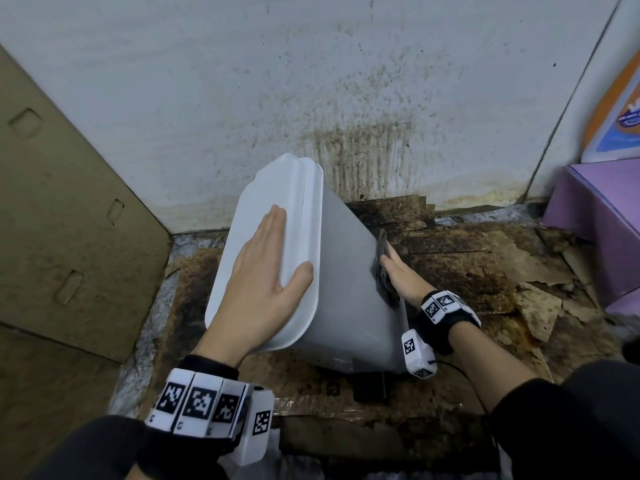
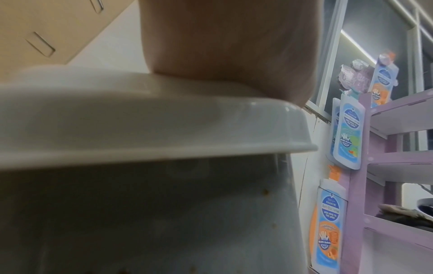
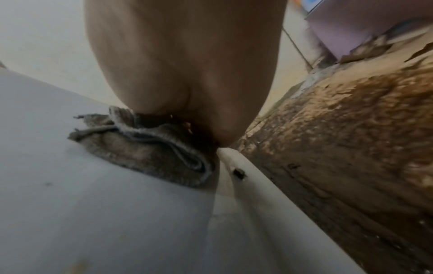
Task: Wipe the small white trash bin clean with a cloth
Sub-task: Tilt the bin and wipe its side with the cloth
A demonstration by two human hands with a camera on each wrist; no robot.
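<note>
The small white trash bin (image 1: 346, 282) leans tilted toward the stained wall, lid closed. My left hand (image 1: 263, 268) lies flat on the lid, fingers straight, thumb over the lid's right edge; in the left wrist view the palm (image 2: 222, 40) rests on the lid rim (image 2: 140, 126). My right hand (image 1: 401, 278) presses a crumpled grey cloth (image 1: 382, 268) against the bin's right side wall with straight fingers. The right wrist view shows the palm (image 3: 187, 64) on the bunched cloth (image 3: 145, 148) by the bin's corner edge (image 3: 234, 166), which carries a dark spot.
A brown cardboard sheet (image 1: 62, 209) leans at the left. Torn, stained cardboard (image 1: 485, 265) covers the floor around the bin. A purple shelf unit (image 1: 602, 216) stands at the right, hung with blue and orange pouches (image 2: 346, 133). A black pedal (image 1: 370, 386) sticks out at the bin's base.
</note>
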